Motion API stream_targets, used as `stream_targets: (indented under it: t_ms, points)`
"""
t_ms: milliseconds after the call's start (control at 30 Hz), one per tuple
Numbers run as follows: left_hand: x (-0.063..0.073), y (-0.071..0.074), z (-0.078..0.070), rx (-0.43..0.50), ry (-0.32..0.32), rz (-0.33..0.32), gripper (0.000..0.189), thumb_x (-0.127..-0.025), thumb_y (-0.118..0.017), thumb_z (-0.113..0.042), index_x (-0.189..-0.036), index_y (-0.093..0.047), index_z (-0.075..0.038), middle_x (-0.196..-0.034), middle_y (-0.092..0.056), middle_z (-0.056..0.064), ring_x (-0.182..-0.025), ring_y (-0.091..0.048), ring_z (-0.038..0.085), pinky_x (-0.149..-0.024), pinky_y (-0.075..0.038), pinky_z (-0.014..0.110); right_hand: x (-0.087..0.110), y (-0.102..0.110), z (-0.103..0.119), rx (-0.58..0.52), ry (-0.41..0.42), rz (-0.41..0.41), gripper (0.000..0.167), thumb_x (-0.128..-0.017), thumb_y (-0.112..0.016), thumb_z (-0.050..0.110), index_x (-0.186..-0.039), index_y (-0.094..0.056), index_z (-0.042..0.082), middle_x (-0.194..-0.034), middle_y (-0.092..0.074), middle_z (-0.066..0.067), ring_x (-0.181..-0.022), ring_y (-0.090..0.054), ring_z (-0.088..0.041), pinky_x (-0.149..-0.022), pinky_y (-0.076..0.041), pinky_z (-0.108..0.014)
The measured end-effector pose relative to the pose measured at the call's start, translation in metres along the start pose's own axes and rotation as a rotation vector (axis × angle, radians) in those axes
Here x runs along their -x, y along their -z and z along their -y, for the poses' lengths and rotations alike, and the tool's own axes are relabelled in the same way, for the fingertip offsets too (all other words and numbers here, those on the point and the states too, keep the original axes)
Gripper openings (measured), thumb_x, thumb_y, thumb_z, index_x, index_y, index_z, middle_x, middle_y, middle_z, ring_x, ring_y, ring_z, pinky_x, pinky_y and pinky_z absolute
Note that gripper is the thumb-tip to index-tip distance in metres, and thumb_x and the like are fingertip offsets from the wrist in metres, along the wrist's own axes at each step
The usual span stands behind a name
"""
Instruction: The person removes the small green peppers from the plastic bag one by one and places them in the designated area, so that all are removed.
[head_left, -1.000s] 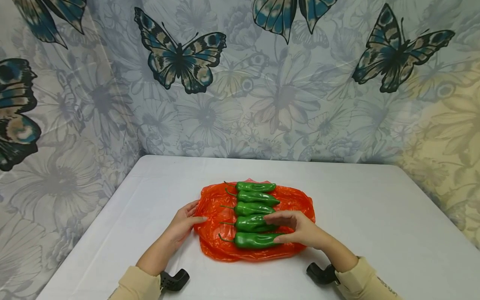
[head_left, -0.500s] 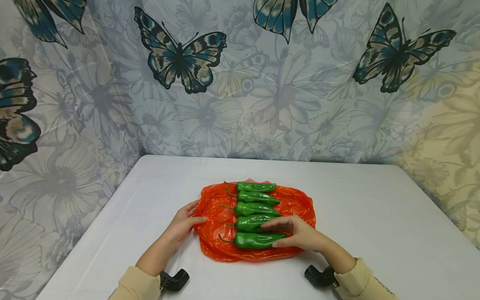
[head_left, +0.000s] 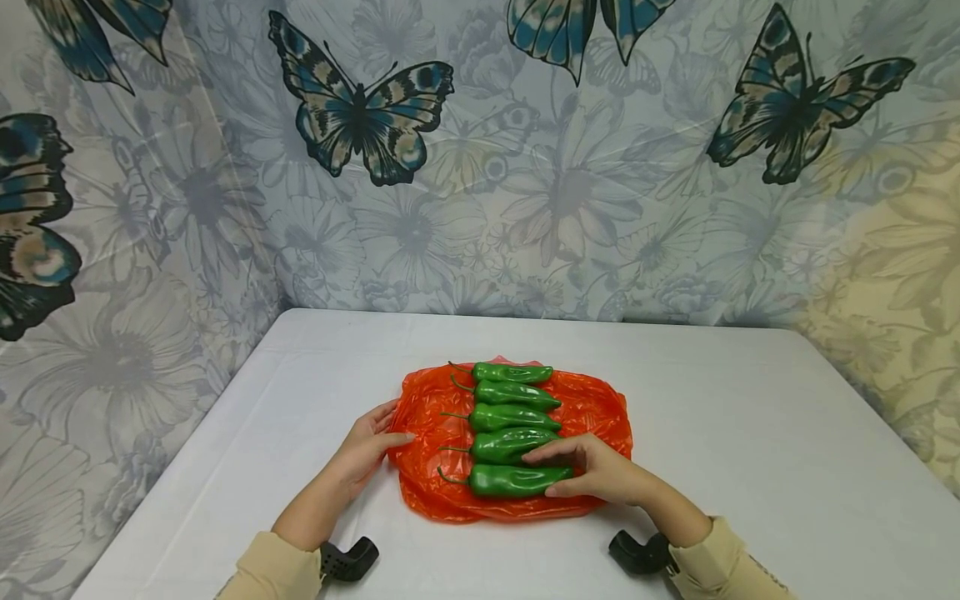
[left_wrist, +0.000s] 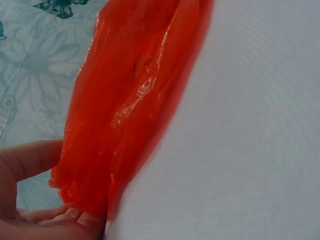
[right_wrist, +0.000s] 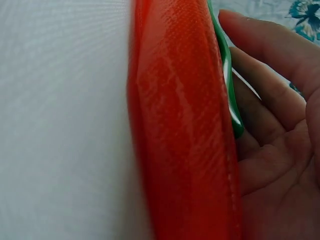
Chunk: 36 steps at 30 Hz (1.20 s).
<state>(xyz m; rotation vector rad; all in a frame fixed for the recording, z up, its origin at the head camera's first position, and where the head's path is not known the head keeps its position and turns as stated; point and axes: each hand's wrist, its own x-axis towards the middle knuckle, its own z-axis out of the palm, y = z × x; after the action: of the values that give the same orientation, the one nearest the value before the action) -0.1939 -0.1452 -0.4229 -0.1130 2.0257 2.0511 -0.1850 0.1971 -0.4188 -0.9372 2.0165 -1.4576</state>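
Observation:
Several long green peppers (head_left: 512, 419) with thin stems lie side by side in a row across a crinkled red-orange plastic bag (head_left: 435, 392), stems to the left. My left hand (head_left: 366, 448) grips the bag's left edge, thumb on top and fingers around the far side; the left wrist view shows the bag edge (left_wrist: 115, 100) between them. My right hand (head_left: 592, 471) is around the tip of the nearest pepper (head_left: 506, 481), thumb on its near side and fingertips on its far side. In the right wrist view, the bag hides most of that pepper (right_wrist: 230, 95).
The bag lies on a white-covered table (head_left: 712, 400). A cloth backdrop (head_left: 555, 208) printed with flowers and butterflies stands behind and along the left side. Black wrist-worn devices (head_left: 348, 559) sit at both cuffs.
My right hand has shifted slightly left and toward me, its fingertips moving off the second-nearest pepper and down around the nearest one. The left hand and the bag have stayed in place.

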Motion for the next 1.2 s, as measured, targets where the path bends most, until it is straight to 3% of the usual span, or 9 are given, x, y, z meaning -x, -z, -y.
stream_targets:
  t_ms: [200,500,1200]
  points:
    - [0.0016,-0.0010,-0.0001,-0.021,0.004,-0.010,0.066,-0.085,-0.056,0.003,-0.144,-0.026,0.003,-0.148,-0.032,0.023,-0.133,-0.037,0.035,-0.102,-0.041,0.038,0.0001,0.0002,-0.0011,-0.017,-0.003,0.020,0.042,-0.085,-0.065,0.009,-0.124,-0.057,-0.004,-0.128,-0.054,-0.026,-0.113,-0.054,0.003,-0.090,-0.046,-0.016]
    - [0.0015,-0.0018,0.0025,-0.054,0.006,-0.034,0.063,-0.085,-0.054,0.005,-0.142,-0.029,0.003,-0.146,-0.034,0.024,-0.131,-0.038,0.035,-0.102,-0.041,0.040,0.0004,0.0000,-0.0007,0.043,-0.064,0.017,0.041,-0.084,-0.068,0.015,-0.123,-0.061,0.006,-0.127,-0.059,-0.015,-0.109,-0.055,0.002,-0.088,-0.047,-0.017]
    - [-0.0004,-0.0025,0.0052,-0.067,0.007,-0.052,0.060,-0.085,-0.051,0.006,-0.141,-0.033,-0.002,-0.146,-0.036,0.022,-0.130,-0.041,0.034,-0.101,-0.043,0.041,-0.0006,-0.0021,0.0061,0.040,-0.111,0.022,0.042,-0.084,-0.068,0.013,-0.124,-0.060,0.007,-0.128,-0.056,-0.019,-0.106,-0.055,0.003,-0.086,-0.047,-0.016]
